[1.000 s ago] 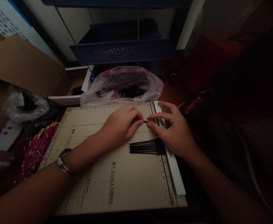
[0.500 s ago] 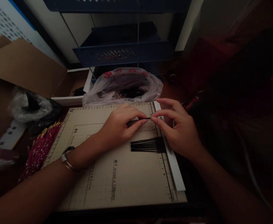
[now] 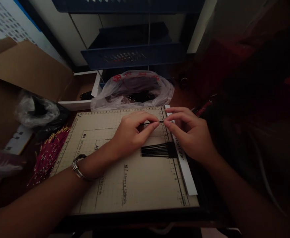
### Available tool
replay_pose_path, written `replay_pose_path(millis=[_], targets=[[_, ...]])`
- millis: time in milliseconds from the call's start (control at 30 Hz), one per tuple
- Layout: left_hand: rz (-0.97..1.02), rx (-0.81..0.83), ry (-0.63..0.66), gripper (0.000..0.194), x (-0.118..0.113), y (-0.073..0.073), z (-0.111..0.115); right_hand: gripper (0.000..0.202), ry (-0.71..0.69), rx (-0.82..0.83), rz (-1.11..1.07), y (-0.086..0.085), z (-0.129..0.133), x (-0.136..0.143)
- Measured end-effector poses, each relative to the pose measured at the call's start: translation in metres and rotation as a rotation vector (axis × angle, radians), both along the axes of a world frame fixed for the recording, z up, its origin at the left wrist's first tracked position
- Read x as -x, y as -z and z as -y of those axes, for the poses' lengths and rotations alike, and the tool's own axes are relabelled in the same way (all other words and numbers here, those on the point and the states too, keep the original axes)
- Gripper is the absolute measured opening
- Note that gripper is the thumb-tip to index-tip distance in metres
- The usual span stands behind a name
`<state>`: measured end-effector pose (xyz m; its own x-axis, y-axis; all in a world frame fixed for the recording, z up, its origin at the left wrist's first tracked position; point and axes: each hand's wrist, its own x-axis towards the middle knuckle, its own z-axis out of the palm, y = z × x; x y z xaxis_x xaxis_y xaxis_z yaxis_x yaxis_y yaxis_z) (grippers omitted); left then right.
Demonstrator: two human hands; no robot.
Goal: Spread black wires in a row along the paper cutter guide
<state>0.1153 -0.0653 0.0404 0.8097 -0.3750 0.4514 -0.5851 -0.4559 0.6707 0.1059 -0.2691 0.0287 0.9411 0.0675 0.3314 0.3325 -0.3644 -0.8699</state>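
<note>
A thin black cord (image 3: 161, 121) is stretched between my two hands above the paper cutter board (image 3: 150, 185). My left hand (image 3: 135, 130) pinches it between thumb and forefinger, and part of the cord runs back under that hand. On the other side, my right hand (image 3: 191, 130) pinches the cord's end by the white cutter strip (image 3: 188, 175), its other fingers spread. Just below the hands, a row of black cords (image 3: 158, 150) lies side by side on the board, the right ends near the strip.
Behind the board sit a plastic bag (image 3: 100, 99) with dark pieces and an open cardboard box (image 3: 75, 105). Magenta cords with gold tips (image 3: 50, 152) lie left. A blue rack (image 3: 135, 56) stands at the back, and a red-handled tool (image 3: 204, 107) at right.
The view has shifted slightly, so the board and bag appear a little further right and higher. Both hands keep their pinch on the cord.
</note>
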Motion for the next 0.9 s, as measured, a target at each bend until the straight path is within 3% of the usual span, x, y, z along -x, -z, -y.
replay_pose_path(millis=[267,900], targets=[[-0.012,0.033,0.022,0.012,-0.0005,0.0012,0.0007,0.011,-0.075,-0.037,0.062,0.0029,-0.0009,-0.0019],[-0.095,0.079,0.044,0.011,-0.0027,0.0065,0.0021,0.01,-0.035,0.026,0.015,0.0063,0.0025,0.0003]])
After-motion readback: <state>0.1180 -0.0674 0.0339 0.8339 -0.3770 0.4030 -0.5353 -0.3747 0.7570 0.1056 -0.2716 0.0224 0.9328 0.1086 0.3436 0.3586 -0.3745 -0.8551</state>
